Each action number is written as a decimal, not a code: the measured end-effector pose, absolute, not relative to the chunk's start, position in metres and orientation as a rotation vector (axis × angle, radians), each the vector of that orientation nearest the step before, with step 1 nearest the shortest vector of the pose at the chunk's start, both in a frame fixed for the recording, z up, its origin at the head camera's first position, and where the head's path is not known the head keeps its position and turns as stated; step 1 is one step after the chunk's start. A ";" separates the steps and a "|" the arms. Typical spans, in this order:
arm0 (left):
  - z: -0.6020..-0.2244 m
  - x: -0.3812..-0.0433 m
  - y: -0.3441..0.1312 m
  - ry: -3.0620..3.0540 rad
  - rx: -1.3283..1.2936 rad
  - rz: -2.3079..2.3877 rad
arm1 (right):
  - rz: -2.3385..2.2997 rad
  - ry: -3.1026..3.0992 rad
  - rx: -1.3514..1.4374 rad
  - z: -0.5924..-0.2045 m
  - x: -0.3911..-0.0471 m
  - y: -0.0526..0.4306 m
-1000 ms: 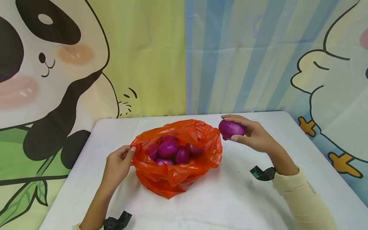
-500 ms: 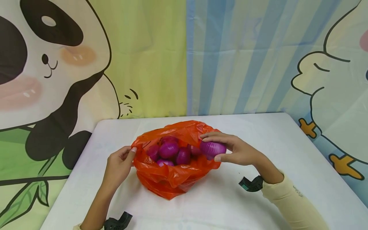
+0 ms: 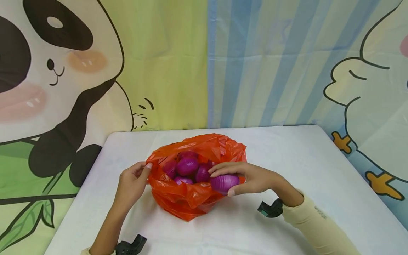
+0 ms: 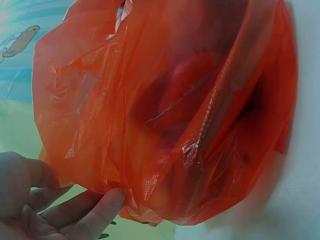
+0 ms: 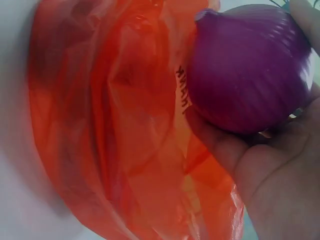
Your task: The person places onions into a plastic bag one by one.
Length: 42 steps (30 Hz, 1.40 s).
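Note:
In the head view an orange-red plastic bag [image 3: 178,198] sits on the table with its mouth spread, and several purple onions [image 3: 187,165] lie inside. My left hand [image 3: 134,180] pinches the left edge of the bag's rim between thumb and fingers, which the left wrist view also shows. Over the bag's right front rim, my right hand [image 3: 255,177] grips another purple onion [image 5: 250,70], thumb below and fingers across its top. In the right wrist view that onion's stem end points up and left, with the bag behind it.
The table [image 3: 287,148] has a white cover. Behind it hangs a cloth backdrop [image 3: 165,63] with a cartoon panda and blue stripes. Each wrist bears a small black device [image 3: 271,208].
My right hand has carried its onion left and toward me, from right of the bag to over its right front rim. The left hand keeps its pinch on the rim.

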<state>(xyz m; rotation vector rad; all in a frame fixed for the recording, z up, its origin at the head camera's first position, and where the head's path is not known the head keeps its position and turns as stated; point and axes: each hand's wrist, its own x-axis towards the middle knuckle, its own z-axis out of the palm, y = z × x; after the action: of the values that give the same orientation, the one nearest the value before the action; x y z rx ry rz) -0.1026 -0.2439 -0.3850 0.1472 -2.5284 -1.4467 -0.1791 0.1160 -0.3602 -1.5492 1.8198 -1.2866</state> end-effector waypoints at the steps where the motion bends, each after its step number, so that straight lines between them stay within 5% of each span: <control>1: -0.385 -0.103 -0.244 -2.529 0.149 -1.448 | -1.266 1.822 -1.547 -0.361 -0.179 0.115; 13: -0.388 -0.103 -0.245 -2.516 0.124 -1.459 | -0.953 2.056 -1.487 -0.360 -0.183 0.111; 42: -0.389 -0.106 -0.245 -2.517 0.094 -1.392 | -1.224 2.241 -1.395 -0.346 -0.236 0.063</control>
<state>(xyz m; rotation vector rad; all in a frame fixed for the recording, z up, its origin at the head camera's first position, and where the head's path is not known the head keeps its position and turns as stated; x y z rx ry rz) -0.1061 -0.2448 -0.3892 0.0941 -2.5174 -1.3921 -0.2358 0.0631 -0.3459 -1.3954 2.2405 -1.2243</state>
